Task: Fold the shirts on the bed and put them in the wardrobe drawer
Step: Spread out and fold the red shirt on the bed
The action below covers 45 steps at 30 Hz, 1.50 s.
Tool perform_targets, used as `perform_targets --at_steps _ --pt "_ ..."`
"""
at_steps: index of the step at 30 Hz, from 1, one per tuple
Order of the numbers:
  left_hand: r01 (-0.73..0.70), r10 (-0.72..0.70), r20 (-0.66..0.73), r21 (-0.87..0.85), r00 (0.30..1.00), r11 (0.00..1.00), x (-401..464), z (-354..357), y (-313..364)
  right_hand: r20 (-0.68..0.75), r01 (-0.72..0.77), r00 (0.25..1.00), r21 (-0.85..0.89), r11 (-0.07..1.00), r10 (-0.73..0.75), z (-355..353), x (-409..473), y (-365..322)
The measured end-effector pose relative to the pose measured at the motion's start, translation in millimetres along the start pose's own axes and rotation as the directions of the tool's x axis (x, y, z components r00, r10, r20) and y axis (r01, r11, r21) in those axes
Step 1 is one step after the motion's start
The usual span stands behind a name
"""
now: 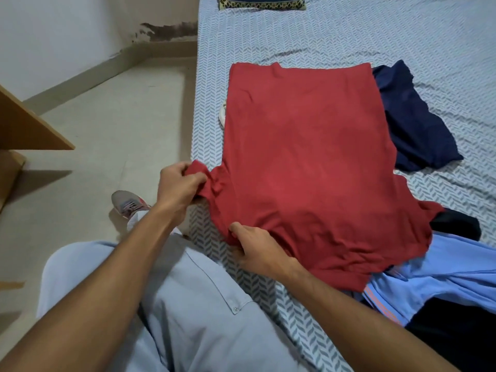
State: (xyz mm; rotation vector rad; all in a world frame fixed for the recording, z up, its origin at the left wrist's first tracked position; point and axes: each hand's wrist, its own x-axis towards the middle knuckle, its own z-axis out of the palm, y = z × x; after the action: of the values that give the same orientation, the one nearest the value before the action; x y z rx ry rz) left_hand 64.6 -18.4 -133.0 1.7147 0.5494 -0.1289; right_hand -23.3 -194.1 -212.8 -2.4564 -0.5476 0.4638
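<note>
On the bed (349, 36), left hand (178, 183) and right hand (255, 249) grip the red shirt (308, 162).

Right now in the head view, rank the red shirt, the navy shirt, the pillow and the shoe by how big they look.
1. red shirt, by far the largest
2. navy shirt, partly hidden under the red one
3. pillow, cut off by the frame and farther away, so unsure against the shoe
4. shoe, partly hidden
</note>
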Motion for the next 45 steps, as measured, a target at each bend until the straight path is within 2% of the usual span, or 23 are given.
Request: perform_targets --at_steps 3,5,7,9,11,13,14,15,18,20,22,24,25,27,28,30,33,36,38,40,42,45 --pt "-0.196 0.185 0.124 0.084 0.975 0.977 -19.1 50.7 32.8 -0.135 -0.043 0.989 0.141 0.989 0.062 -1.5 -14.9 5.6" --pt "-0.285 0.252 0.219 0.138 0.943 0.948 -29.4 90.2 43.7 -0.214 -0.133 0.958 0.261 0.956 0.192 -8.7 -24.9 7.3" --pt "-0.390 0.319 0.300 0.221 0.899 0.894 -40.1 127.7 46.0 -0.257 -0.227 0.903 0.392 0.891 0.343 -9.6 -32.6 15.7" --pt "-0.507 0.353 0.432 0.320 0.830 0.800 -49.1 162.4 39.6 -0.206 -0.291 0.858 0.561 0.775 0.471 -6.6 -43.0 30.3" --pt "-0.597 0.270 0.631 0.387 0.727 0.703 -54.9 186.5 25.1 -0.119 -0.334 0.814 0.704 0.627 0.568 -3.8 -52.0 47.4" --pt "-0.606 0.106 0.765 0.409 0.636 0.683 -60.4 198.0 7.5 -0.022 -0.325 0.779 0.841 0.433 0.627 -15.8 -65.3 54.4" --pt "-0.587 0.073 0.778 0.406 0.624 0.700 -62.0 198.0 -1.5 0.037 -0.331 0.770 0.877 0.348 0.637 -23.1 -71.2 58.5" --pt "-0.574 0.090 0.767 0.391 0.635 0.719 -62.4 194.7 -9.8 0.074 -0.341 0.775 0.885 0.316 0.628 -29.6 -78.1 63.2" --pt "-0.602 0.254 0.687 0.328 0.681 0.728 -54.9 178.3 -27.1 0.051 -0.367 0.779 0.845 0.389 0.625 -53.5 -97.4 80.0" --pt "-0.655 0.330 0.662 0.327 0.673 0.681 -48.8 168.0 -34.9 -0.062 -0.366 0.736 0.801 0.474 0.674 -72.2 -107.3 99.7" --pt "-0.739 0.396 0.685 0.317 0.612 0.594 -46.8 170.5 -40.5 -0.260 -0.378 0.608 0.736 0.562 0.750 -97.2 -123.9 130.3" --pt "-0.835 0.477 0.719 0.271 0.506 0.479 -50.0 181.5 -44.9 -0.468 -0.475 0.387 0.637 0.607 0.794 -125.0 -143.3 160.6" --pt "-0.872 0.500 0.738 0.249 0.453 0.422 -54.0 188.9 -46.8 -0.524 -0.521 0.285 0.618 0.589 0.802 -136.1 -153.4 174.7" --pt "-0.914 0.479 0.797 0.215 0.369 0.345 -69.5 211.1 -47.3 -0.541 -0.563 0.124 0.653 0.508 0.832 -153.7 -173.5 202.4" --pt "-0.922 0.446 0.829 0.194 0.337 0.336 -78.4 223.0 -47.9 -0.496 -0.575 0.074 0.687 0.443 0.865 -159.6 -179.2 212.6" --pt "-0.921 0.382 0.876 0.152 0.294 0.360 -98.7 246.4 -50.5 -0.313 -0.503 0.040 0.814 0.290 0.949 -163.2 -186.8 234.9" --pt "-0.903 0.219 0.933 0.184 0.284 0.388 -127.3 272.2 -58.0 -0.055 -0.284 0.107 0.955 0.083 0.993 -162.0 -184.2 247.0" --pt "-0.902 0.056 0.928 0.343 0.369 0.263 -147.1 291.1 -70.6 0.001 -0.221 0.176 0.974 0.039 0.984 -170.3 -174.2 250.1" --pt "-0.879 0.043 0.903 0.404 0.428 0.251 -151.2 296.6 -77.8 0.006 -0.183 0.200 0.983 0.031 0.980 -177.5 -167.8 248.2" --pt "-0.860 0.061 0.896 0.401 0.440 0.315 -149.5 296.7 -79.3 0.025 -0.067 0.179 0.998 -0.013 0.984 -182.6 -168.1 249.4" --pt "-0.815 0.081 0.894 0.362 0.441 0.452 -143.9 293.9 -78.5 -0.010 0.017 0.128 1.000 0.008 0.992 -183.7 -176.4 255.4" --pt "-0.760 0.071 0.884 0.353 0.461 0.546 -138.4 291.0 -74.1 -0.080 -0.017 0.061 0.997 0.081 0.995 -174.1 -191.8 267.7"
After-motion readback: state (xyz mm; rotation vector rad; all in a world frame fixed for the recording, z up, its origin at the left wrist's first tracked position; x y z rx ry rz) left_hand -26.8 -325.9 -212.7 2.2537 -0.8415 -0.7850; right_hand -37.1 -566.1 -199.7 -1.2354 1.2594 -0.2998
